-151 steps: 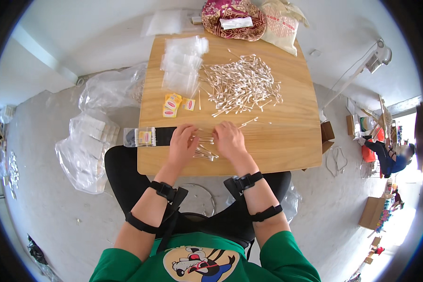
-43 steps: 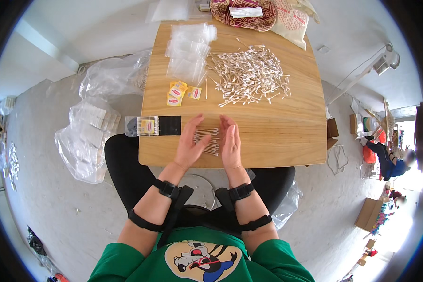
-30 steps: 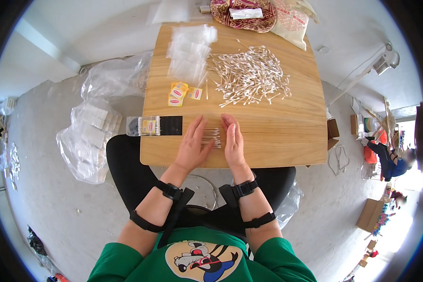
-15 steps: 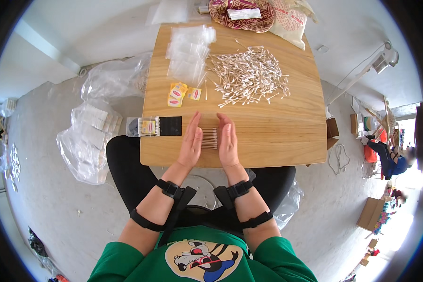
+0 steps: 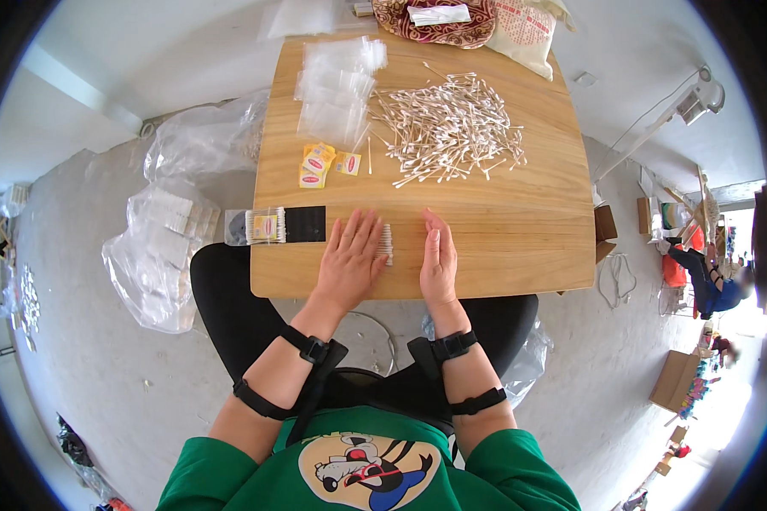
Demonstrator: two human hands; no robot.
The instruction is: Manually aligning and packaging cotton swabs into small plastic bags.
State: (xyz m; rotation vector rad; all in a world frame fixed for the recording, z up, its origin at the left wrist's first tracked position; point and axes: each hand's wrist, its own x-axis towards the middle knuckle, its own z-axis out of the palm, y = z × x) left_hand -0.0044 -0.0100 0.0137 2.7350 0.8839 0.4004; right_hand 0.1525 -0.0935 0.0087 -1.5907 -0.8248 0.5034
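A row of cotton swabs [image 5: 387,245] lies side by side near the table's front edge. My left hand [image 5: 350,260] rests flat over it, fingers stretched, so that only the right-hand tips show. To the right, apart from the row, my right hand [image 5: 438,264] stands on its edge with straight fingers and holds nothing. Left of my left hand, a clear bag of cotton swabs with a yellow label [image 5: 265,226] lies beside a black strip [image 5: 305,225]. A big loose heap of cotton swabs [image 5: 453,128] covers the far middle of the table.
Clear plastic bags [image 5: 337,89] lie at the table's far left, with yellow cards [image 5: 317,163] and a single swab [image 5: 370,156] nearer. A patterned cloth [image 5: 439,25] and a cloth sack [image 5: 524,38] sit at the far edge. A large plastic sack [image 5: 166,255] stands on the floor.
My left hand has turned from its edge to palm down and now covers most of the swab row. My right hand has moved right, away from the row.
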